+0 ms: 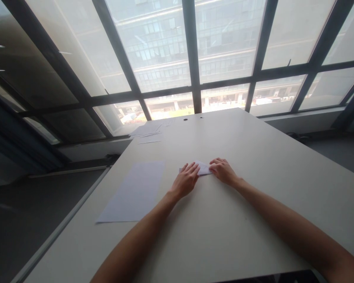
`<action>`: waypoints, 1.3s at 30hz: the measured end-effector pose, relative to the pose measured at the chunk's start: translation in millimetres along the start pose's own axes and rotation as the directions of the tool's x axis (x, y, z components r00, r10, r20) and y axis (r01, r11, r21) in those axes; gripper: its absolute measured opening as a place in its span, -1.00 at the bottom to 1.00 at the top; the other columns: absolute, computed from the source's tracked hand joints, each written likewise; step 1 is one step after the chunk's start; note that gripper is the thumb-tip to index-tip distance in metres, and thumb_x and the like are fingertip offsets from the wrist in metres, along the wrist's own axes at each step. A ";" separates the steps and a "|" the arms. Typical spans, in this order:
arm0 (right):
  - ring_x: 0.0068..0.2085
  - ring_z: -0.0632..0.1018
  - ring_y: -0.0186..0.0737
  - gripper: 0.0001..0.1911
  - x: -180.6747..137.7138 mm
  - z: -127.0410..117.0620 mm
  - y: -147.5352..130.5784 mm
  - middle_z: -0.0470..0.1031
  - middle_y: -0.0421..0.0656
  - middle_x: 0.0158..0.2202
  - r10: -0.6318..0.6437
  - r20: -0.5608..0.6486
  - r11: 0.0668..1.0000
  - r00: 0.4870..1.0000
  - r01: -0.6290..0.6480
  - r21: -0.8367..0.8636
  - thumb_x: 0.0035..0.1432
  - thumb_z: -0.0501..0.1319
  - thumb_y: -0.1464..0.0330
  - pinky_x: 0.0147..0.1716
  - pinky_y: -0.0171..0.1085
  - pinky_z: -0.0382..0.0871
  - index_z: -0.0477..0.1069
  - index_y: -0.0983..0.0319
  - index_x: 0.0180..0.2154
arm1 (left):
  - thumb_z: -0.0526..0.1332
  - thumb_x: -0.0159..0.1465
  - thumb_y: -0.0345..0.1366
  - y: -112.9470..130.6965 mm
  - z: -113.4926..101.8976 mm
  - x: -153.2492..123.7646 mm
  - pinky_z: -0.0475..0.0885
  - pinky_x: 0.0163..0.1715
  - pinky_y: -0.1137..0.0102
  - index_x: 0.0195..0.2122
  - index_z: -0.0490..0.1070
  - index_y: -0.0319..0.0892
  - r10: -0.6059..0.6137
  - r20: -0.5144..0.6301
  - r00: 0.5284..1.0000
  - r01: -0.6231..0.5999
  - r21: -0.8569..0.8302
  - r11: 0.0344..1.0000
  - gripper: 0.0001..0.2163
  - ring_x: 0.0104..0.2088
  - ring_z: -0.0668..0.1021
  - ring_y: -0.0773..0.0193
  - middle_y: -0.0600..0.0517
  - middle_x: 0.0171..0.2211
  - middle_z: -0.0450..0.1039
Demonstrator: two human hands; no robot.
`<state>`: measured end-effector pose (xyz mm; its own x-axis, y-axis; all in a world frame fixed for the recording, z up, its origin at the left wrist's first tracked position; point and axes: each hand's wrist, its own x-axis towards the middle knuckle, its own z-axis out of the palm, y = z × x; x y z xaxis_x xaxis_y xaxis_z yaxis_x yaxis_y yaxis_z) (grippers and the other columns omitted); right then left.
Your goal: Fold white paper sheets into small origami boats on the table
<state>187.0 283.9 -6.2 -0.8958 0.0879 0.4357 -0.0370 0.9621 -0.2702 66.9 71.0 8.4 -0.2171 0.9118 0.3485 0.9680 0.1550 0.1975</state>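
Observation:
A small folded piece of white paper (203, 168) lies on the white table (212, 228) between my two hands. My left hand (187, 177) rests flat across its left part, fingers stretched out and pressing it to the tabletop. At the paper's right end, my right hand (222, 169) has its fingers curled and pinching the edge. Part of the paper is hidden under the left fingers. Left of my left forearm a larger flat sheet of white paper (132, 190) lies on the table, apart from both hands.
Several loose papers (149, 129) lie near the table's far left corner. Two small dark holes, one a cable hole (185, 119), sit near the far edge. Beyond stand large windows with dark frames (196, 70). A dark curtain (20, 137) hangs at the left.

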 end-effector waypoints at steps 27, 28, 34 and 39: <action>0.43 -0.16 -0.04 -0.13 -12.7 13.2 -10.2 -0.27 0.02 0.43 0.138 0.391 0.990 0.910 -0.128 -0.053 0.30 -0.26 -0.13 0.34 0.08 -0.35 -0.18 0.32 0.40 | -0.25 0.34 0.22 -16.7 -0.4 -16.4 -0.25 0.31 -0.04 0.41 -0.20 -0.30 -0.347 0.333 0.877 0.306 0.169 0.937 -0.20 0.41 -0.19 -0.03 -0.22 0.42 -0.30; 0.43 -0.16 -0.04 -0.14 -12.9 13.3 -9.4 -0.27 0.01 0.43 0.137 0.391 0.991 0.910 -0.127 -0.052 0.30 -0.25 -0.13 0.34 0.08 -0.35 -0.18 0.31 0.40 | -0.26 0.34 0.21 -16.7 -1.3 -16.7 -0.26 0.31 -0.05 0.41 -0.20 -0.31 -0.357 0.336 0.872 0.317 0.169 0.933 -0.20 0.41 -0.19 -0.02 -0.23 0.42 -0.30; 0.42 -0.11 -0.02 -0.21 -12.1 13.9 -12.2 -0.19 0.03 0.43 0.113 0.365 0.993 0.924 -0.110 -0.029 0.34 -0.17 -0.06 0.33 0.13 -0.34 -0.11 0.31 0.39 | -0.20 0.39 0.09 -12.4 0.7 -14.3 -0.24 0.29 -0.11 0.40 -0.15 -0.36 -0.391 0.325 0.861 0.359 0.157 0.920 -0.28 0.41 -0.17 -0.05 -0.26 0.41 -0.29; 0.37 0.11 0.01 -0.49 -9.0 12.4 -18.1 0.13 0.07 0.35 0.134 0.225 0.991 0.965 -0.134 -0.016 0.36 0.01 0.19 0.30 0.19 -0.25 0.25 0.24 0.25 | -0.12 0.41 -0.01 -8.2 10.3 -10.7 -0.16 0.28 -0.15 0.34 0.05 -0.34 -0.429 0.181 0.885 0.408 0.141 0.902 -0.39 0.39 -0.01 -0.11 -0.30 0.38 -0.07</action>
<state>190.2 262.5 -15.9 -0.9692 0.1556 0.1911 0.0902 0.9457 -0.3122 62.6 63.9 -6.5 -0.5843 0.8095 0.0577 0.8023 0.5655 0.1912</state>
